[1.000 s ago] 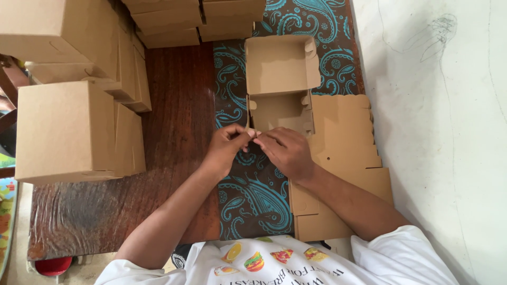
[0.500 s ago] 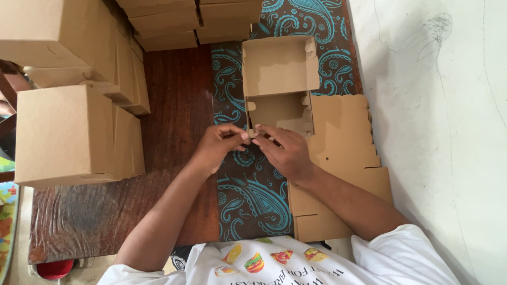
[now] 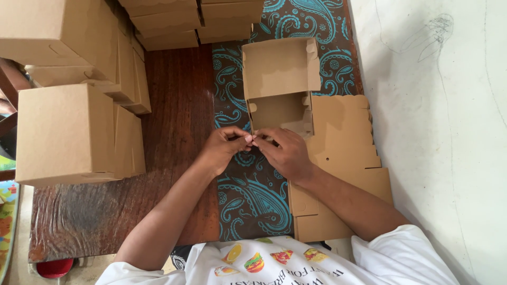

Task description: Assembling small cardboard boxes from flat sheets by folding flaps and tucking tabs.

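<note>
Head view, looking straight down. Both hands meet at the near edge of a half-formed cardboard box (image 3: pixel 280 87), which sits open on a brown-and-teal paisley cloth (image 3: pixel 253 195) laid over a dark wooden table (image 3: pixel 174 105). The box is a shallow tray with its lid panel standing open on the far side; the near wall is where the work is. Left hand (image 3: pixel 224 148) comes in from the left, fingers curled, fingertips pinched at the box's near wall; its grip is narrow, closed on the cardboard edge or a small flap there, though exactly which part is hidden by the fingers. Right hand (image 3: pixel 282 153) lies over the same edge from the right, knuckles up, fingertips touching the left hand's; its grip is also narrow, pressed on the box wall. Under the right forearm and just beside the box on the right lies a stack of flat, unfolded box blanks (image 3: pixel 343 142), their notched edges staggered. On the left of the table stand finished closed cardboard boxes (image 3: pixel 63 132), stacked, with more along the far edge (image 3: pixel 195 21). Pale wall (image 3: pixel 433 132) on the right, bearing faint pencil scribbles.
</note>
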